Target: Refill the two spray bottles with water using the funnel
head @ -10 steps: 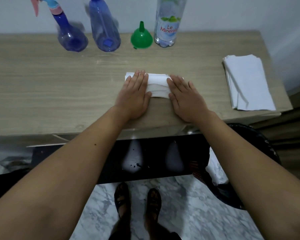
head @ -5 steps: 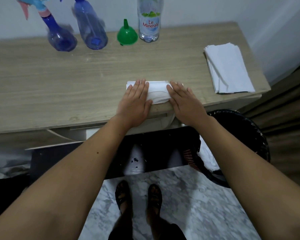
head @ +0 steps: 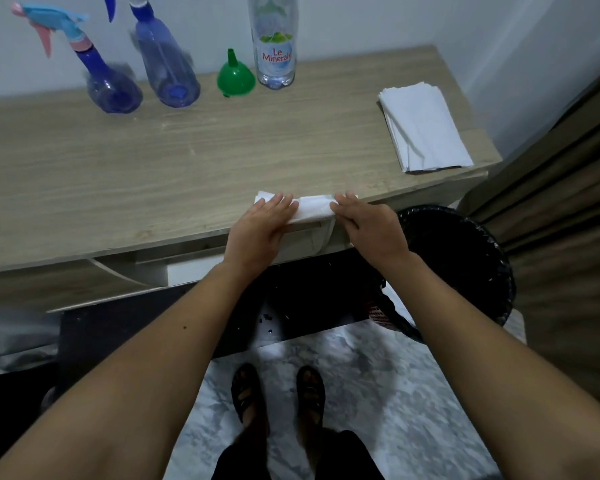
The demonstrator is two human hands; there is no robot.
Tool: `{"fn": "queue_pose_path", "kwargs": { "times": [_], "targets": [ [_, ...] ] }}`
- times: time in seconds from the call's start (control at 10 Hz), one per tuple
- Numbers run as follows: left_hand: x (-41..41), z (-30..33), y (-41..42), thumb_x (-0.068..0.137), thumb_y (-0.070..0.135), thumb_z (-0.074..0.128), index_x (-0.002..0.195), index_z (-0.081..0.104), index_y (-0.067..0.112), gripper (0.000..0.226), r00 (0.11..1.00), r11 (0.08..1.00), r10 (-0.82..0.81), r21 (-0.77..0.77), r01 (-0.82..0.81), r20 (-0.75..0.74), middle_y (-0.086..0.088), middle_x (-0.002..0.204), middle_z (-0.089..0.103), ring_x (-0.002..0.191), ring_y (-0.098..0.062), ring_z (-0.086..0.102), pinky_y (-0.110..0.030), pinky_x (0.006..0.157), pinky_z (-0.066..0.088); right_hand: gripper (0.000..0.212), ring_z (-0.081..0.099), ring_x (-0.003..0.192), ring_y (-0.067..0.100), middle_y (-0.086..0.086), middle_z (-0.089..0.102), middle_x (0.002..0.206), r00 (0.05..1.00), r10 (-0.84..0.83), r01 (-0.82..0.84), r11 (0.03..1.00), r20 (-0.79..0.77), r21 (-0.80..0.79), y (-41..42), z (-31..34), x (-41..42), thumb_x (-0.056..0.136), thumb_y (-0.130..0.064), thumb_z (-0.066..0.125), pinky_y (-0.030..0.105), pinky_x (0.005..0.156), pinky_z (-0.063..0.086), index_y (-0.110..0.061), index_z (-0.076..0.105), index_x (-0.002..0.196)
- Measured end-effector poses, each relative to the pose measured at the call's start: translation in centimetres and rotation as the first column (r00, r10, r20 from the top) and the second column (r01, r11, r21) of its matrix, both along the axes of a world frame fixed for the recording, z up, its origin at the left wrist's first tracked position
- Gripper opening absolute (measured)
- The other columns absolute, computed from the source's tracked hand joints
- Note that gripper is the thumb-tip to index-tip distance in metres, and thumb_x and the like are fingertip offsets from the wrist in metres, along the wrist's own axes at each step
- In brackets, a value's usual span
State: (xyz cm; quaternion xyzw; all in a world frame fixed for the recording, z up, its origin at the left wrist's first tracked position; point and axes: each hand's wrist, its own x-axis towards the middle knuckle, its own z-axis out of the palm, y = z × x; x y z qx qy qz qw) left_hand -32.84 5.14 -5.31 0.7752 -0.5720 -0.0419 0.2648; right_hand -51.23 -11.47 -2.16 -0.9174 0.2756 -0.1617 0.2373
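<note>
I stand at the table (head: 84,188), both palms flat and fingers straight on a folded tissue (head: 312,211) at its near edge: left hand (head: 260,226) on one end, right hand (head: 371,226) on the other, probably to wipe toward the bin (head: 465,258). Along the wall stand the water bottle (head: 274,46), two blue spray bottles (head: 113,88) (head: 168,74), seemingly empty, and the green funnel (head: 235,77), upside down so it sits steady.
</note>
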Motion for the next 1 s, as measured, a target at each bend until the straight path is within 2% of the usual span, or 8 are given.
{"fn": "queue_pose_path", "kwargs": {
  "times": [0.1, 0.2, 0.3, 0.4, 0.5, 0.7, 0.9, 1.0],
  "targets": [
    [-1.0, 0.7, 0.5, 0.099, 0.029, 0.049, 0.131, 0.075, 0.025, 0.041, 0.996, 0.995, 0.077, -0.052, -0.080, -0.055, 0.002, 0.141, 0.069, 0.134, -0.021, 0.064, -0.044, 0.114, 0.050, 0.022, 0.076, 0.108, 0.023, 0.003, 0.080, 0.114, 0.997, -0.073, 0.072, 0.996, 0.021, 0.050, 0.9, 0.6, -1.5, 0.095, -0.018, 0.073, 0.038, 0.097, 0.060, -0.017, 0.081, 0.116],
    [-2.5, 1.9, 0.1, 0.092, 0.033, 0.061, 0.116, 0.082, 0.031, 0.031, 0.996, 0.994, 0.067, -0.085, -0.071, -0.057, 0.003, 0.121, 0.079, 0.111, -0.020, 0.076, -0.036, 0.089, 0.061, 0.017, 0.078, 0.089, 0.021, 0.003, 0.082, 0.100, 0.992, -0.115, 0.113, 0.992, 0.049, 0.052, 1.4, 0.3, -4.1, 0.094, -0.015, 0.075, 0.041, 0.084, 0.063, -0.014, 0.083, 0.109],
    [-4.9, 2.5, -0.9, 0.089, 0.038, 0.062, 0.112, 0.083, 0.036, 0.031, 0.999, 0.998, -0.037, -0.053, 0.036, -0.006, 0.007, 0.104, 0.082, 0.089, -0.021, 0.079, -0.029, 0.066, 0.059, 0.014, 0.077, 0.084, 0.023, 0.006, 0.081, 0.093, 0.981, -0.182, 0.179, 0.983, 0.062, 0.051, 1.2, 0.3, -7.1, 0.093, -0.012, 0.077, 0.039, 0.080, 0.063, -0.009, 0.083, 0.105],
    [-7.6, 2.4, -2.6, 0.089, 0.031, 0.070, 0.113, 0.082, 0.034, 0.027, 0.995, 0.995, -0.095, 0.004, 0.096, -0.005, 0.003, 0.103, 0.082, 0.087, -0.026, 0.079, -0.034, 0.069, 0.060, 0.014, 0.075, 0.083, 0.023, 0.006, 0.079, 0.092, 0.967, -0.255, 0.254, 0.966, 0.007, 0.055, 0.7, 0.5, -10.5, 0.091, -0.010, 0.078, 0.020, 0.078, 0.051, -0.010, 0.083, 0.105],
    [-10.5, 2.3, -4.9, 0.093, 0.024, 0.074, 0.114, 0.080, 0.028, 0.023, 0.987, 0.986, -0.143, 0.070, 0.149, -0.074, -0.003, 0.099, 0.082, 0.086, -0.033, 0.076, -0.036, 0.071, 0.054, 0.014, 0.074, 0.085, 0.021, 0.004, 0.078, 0.094, 0.948, -0.319, 0.320, 0.945, -0.018, 0.063, 0.2, 0.5, -14.0, 0.092, -0.012, 0.078, 0.021, 0.079, 0.054, -0.013, 0.082, 0.106],
    [-15.6, 1.1, -9.4, 0.097, 0.026, 0.074, 0.110, 0.078, 0.023, 0.014, 0.943, 0.956, -0.252, 0.097, 0.278, -0.220, -0.001, 0.100, 0.081, 0.091, -0.029, 0.075, -0.037, 0.076, 0.055, 0.009, 0.071, 0.091, 0.019, 0.002, 0.074, 0.098, 0.888, -0.457, 0.459, 0.885, -0.045, 0.079, -0.3, -0.5, -20.7, 0.096, -0.018, 0.075, 0.041, 0.083, 0.060, -0.015, 0.078, 0.105],
    [-19.1, -0.4, -12.0, 0.094, 0.028, 0.077, 0.109, 0.077, 0.022, 0.016, 0.910, 0.925, -0.326, 0.111, 0.363, -0.257, 0.000, 0.104, 0.079, 0.095, -0.026, 0.075, -0.040, 0.081, 0.057, 0.010, 0.068, 0.096, 0.017, 0.003, 0.071, 0.105, 0.843, -0.533, 0.537, 0.839, -0.066, 0.081, -0.6, -2.4, -25.1, 0.095, -0.016, 0.075, 0.022, 0.084, 0.051, -0.013, 0.078, 0.104],
    [-20.3, -1.4, -12.7, 0.092, 0.029, 0.080, 0.115, 0.074, 0.022, 0.025, 0.910, 0.926, -0.319, 0.117, 0.359, -0.266, 0.001, 0.109, 0.077, 0.100, -0.024, 0.072, -0.040, 0.086, 0.056, 0.016, 0.069, 0.101, 0.022, 0.004, 0.073, 0.108, 0.821, -0.568, 0.571, 0.817, -0.051, 0.078, -0.7, -4.0, -26.3, 0.096, -0.015, 0.073, 0.033, 0.087, 0.057, -0.012, 0.078, 0.110]
  ]
}}
